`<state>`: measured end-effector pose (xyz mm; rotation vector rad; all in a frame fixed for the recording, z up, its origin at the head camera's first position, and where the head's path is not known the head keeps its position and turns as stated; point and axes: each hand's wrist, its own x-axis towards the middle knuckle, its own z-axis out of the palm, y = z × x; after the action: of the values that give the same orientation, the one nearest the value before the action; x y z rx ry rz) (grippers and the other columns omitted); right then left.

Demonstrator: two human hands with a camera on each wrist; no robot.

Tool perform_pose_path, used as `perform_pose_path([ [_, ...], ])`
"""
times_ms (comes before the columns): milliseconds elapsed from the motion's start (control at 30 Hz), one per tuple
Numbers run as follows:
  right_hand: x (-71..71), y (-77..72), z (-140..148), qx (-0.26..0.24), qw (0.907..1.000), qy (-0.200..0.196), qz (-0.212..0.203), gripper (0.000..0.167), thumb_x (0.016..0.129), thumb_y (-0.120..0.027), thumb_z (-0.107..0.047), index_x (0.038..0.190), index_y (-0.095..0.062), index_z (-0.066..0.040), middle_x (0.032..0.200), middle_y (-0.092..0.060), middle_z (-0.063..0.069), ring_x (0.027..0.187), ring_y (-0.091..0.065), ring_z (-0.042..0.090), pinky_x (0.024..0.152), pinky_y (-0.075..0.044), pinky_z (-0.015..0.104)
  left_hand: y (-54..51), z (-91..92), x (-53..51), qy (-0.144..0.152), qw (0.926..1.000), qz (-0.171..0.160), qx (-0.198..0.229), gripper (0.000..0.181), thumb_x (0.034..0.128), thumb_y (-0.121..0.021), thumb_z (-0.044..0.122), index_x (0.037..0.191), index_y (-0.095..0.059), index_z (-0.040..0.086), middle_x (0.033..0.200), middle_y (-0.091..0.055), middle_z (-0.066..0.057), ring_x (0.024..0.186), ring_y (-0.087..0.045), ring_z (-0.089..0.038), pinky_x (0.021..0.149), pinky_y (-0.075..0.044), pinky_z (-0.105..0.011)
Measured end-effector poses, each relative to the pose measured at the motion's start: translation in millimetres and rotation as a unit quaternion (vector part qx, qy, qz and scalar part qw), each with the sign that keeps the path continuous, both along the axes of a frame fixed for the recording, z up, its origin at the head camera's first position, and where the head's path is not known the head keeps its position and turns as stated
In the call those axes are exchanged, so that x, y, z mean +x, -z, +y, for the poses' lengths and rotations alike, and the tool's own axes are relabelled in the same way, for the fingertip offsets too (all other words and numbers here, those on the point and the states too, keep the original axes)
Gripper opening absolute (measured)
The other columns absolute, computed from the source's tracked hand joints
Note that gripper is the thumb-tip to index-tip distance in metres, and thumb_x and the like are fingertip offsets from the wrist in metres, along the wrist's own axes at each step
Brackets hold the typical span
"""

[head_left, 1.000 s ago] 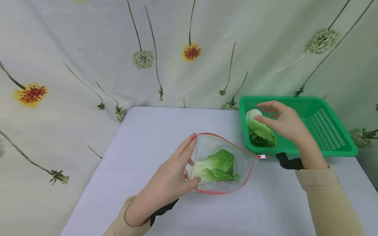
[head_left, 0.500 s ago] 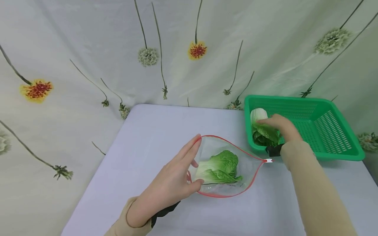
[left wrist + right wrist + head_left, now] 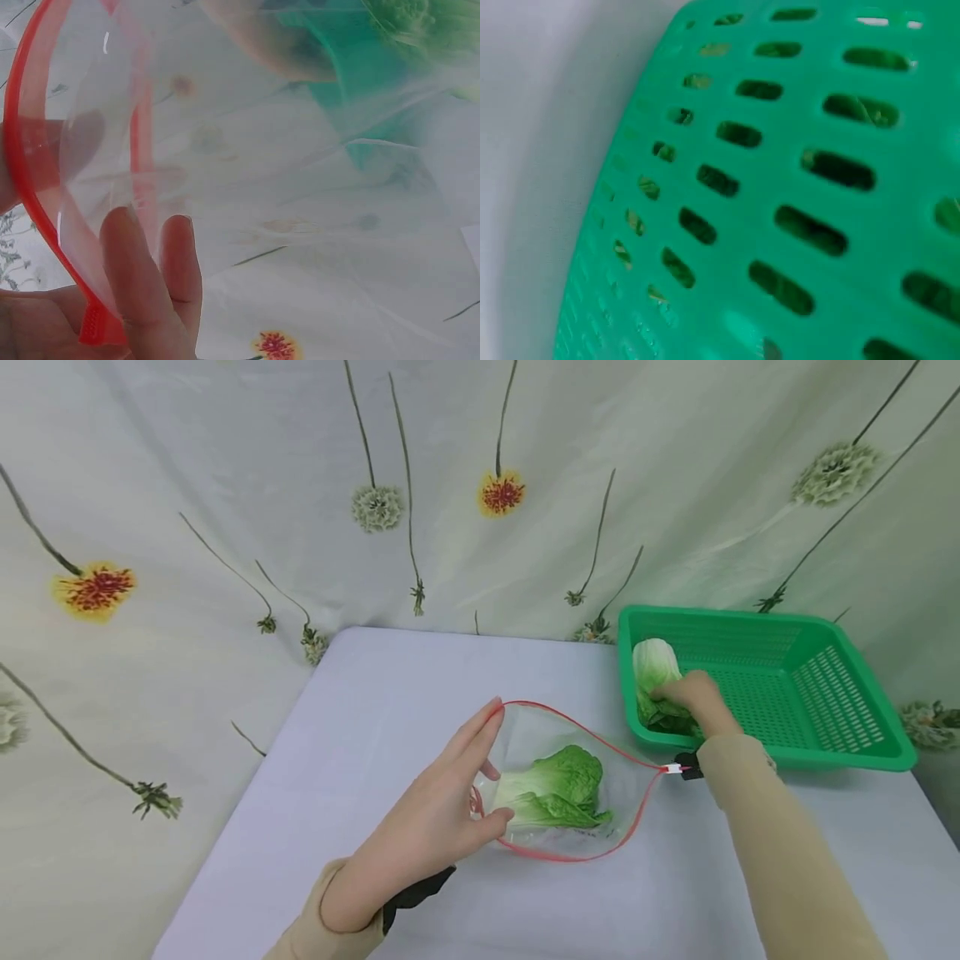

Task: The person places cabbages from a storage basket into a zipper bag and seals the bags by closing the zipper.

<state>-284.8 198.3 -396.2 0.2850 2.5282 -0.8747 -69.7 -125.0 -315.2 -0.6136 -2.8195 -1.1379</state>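
My left hand (image 3: 442,810) holds the mouth of a clear zip bag (image 3: 626,793) with a red zip edge and a white slider (image 3: 672,769). Thumb and index finger stand wide apart at the rim; in the left wrist view two other fingers (image 3: 139,289) curl over the red edge (image 3: 45,217). Inside the bag lies a green and white napa cabbage (image 3: 558,785). A second napa cabbage (image 3: 655,662) is in the left end of the green basket (image 3: 832,752). My right hand (image 3: 701,697) grips it, thumb on the leaves; its other fingers are hidden.
The basket stands at the table's back right, its slotted wall (image 3: 727,180) filling the right wrist view. The bag's slider end lies just in front of it. A curtain (image 3: 420,443) printed with flowers hangs behind the white table (image 3: 420,685).
My right hand has come down from above the basket onto the cabbage inside and taken hold of it. The left hand still holds the bag mouth open, almost unmoved.
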Motion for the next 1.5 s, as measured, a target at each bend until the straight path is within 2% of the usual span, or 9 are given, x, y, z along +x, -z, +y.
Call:
perform_pose_path([
  [300, 7.9, -12.5, 14.6, -0.077, 0.9910, 0.099, 0.047, 0.077, 0.094, -0.057, -0.032, 0.150, -0.024, 0.010, 0.154, -0.025, 0.034, 0.136, -0.036, 0.049, 0.107, -0.041, 0.057, -1.4, -3.3, -9.6, -0.020, 0.9968, -0.047, 0.062, 0.093, 0.0816, -0.071, 0.000, 0.158, -0.018, 0.009, 0.165, -0.017, 0.003, 0.097, -0.059, -0.013, 0.068, -0.054, -0.024],
  [600, 38.8, -79.5, 10.6, -0.185, 0.9595, 0.113, 0.180, 0.088, 0.091, -0.059, -0.054, 0.158, -0.019, -0.014, 0.158, -0.027, 0.015, 0.138, -0.035, 0.037, 0.105, -0.041, 0.056, -2.5, -5.1, -11.3, -0.025, 0.9956, -0.049, 0.075, 0.091, 0.0827, -0.071, 0.001, 0.157, -0.019, 0.010, 0.164, -0.016, 0.007, 0.098, -0.059, -0.009, 0.071, -0.055, -0.026],
  [700, 60.3, -107.4, -2.1, -0.222, 0.9418, 0.090, 0.235, 0.079, 0.089, -0.065, -0.050, 0.154, -0.031, -0.022, 0.142, -0.044, -0.003, 0.122, -0.046, 0.019, 0.092, -0.048, 0.034, -3.6, -5.0, -12.1, -0.025, 0.9958, -0.045, 0.076, 0.091, 0.0828, -0.071, 0.002, 0.158, -0.019, 0.011, 0.164, -0.016, 0.006, 0.099, -0.059, -0.009, 0.072, -0.055, -0.024],
  [800, 85.1, -130.2, -17.1, -0.308, 0.9092, 0.064, 0.273, 0.060, 0.088, -0.074, -0.031, 0.141, -0.047, -0.024, 0.123, -0.053, -0.013, 0.104, -0.052, 0.008, 0.074, -0.050, 0.018, -5.1, -4.5, -13.4, -0.025, 0.9957, -0.045, 0.076, 0.092, 0.0828, -0.071, 0.002, 0.158, -0.019, 0.012, 0.164, -0.016, 0.007, 0.100, -0.059, -0.009, 0.072, -0.055, -0.023],
  [933, 115.6, -147.7, -34.4, -0.416, 0.8666, 0.006, 0.276, 0.047, 0.086, -0.074, -0.010, 0.127, -0.056, -0.024, 0.115, -0.058, -0.005, 0.100, -0.056, 0.011, 0.070, -0.054, 0.015, -5.9, -3.5, -16.2, -0.026, 0.9958, -0.049, 0.073, 0.092, 0.0832, -0.071, 0.004, 0.158, -0.018, 0.012, 0.164, -0.016, 0.007, 0.099, -0.058, -0.009, 0.071, -0.055, -0.024],
  [1033, 130.0, -149.5, -45.3, -0.440, 0.8535, -0.054, 0.275, 0.043, 0.087, -0.070, -0.003, 0.125, -0.059, -0.021, 0.112, -0.062, -0.001, 0.096, -0.060, 0.013, 0.070, -0.056, 0.019, -7.1, -2.8, -18.7, -0.025, 0.9962, -0.053, 0.065, 0.092, 0.0837, -0.071, 0.005, 0.158, -0.018, 0.012, 0.165, -0.015, 0.006, 0.097, -0.058, -0.009, 0.070, -0.054, -0.024],
  [1133, 139.3, -146.6, -57.0, -0.429, 0.8565, -0.110, 0.265, 0.043, 0.086, -0.070, 0.000, 0.124, -0.060, -0.018, 0.108, -0.065, 0.002, 0.090, -0.063, 0.016, 0.068, -0.057, 0.024, -8.4, -2.6, -21.6, -0.021, 0.9967, -0.056, 0.056, 0.092, 0.0839, -0.071, 0.006, 0.158, -0.017, 0.011, 0.165, -0.015, 0.005, 0.097, -0.059, -0.010, 0.068, -0.053, -0.024],
  [1333, 145.9, -129.1, -82.5, -0.303, 0.8974, -0.189, 0.259, 0.052, 0.085, -0.076, -0.011, 0.132, -0.056, -0.016, 0.123, -0.061, 0.003, 0.102, -0.061, 0.018, 0.082, -0.054, 0.027, -6.8, -3.9, -28.6, -0.013, 0.9976, -0.043, 0.054, 0.083, 0.0805, -0.070, 0.004, 0.153, -0.032, 0.016, 0.153, -0.035, -0.001, 0.101, -0.059, -0.017, 0.071, -0.055, -0.028],
  [1500, 147.7, -106.8, -89.9, -0.220, 0.8948, -0.228, 0.315, 0.051, 0.082, -0.079, -0.007, 0.128, -0.058, -0.016, 0.116, -0.067, 0.003, 0.099, -0.064, 0.017, 0.081, -0.054, 0.030, -3.2, -8.5, -32.2, -0.016, 0.9953, -0.065, 0.070, 0.057, 0.0803, -0.072, 0.001, 0.131, -0.049, 0.010, 0.123, -0.054, -0.008, 0.094, -0.058, -0.023, 0.074, -0.053, -0.031],
])
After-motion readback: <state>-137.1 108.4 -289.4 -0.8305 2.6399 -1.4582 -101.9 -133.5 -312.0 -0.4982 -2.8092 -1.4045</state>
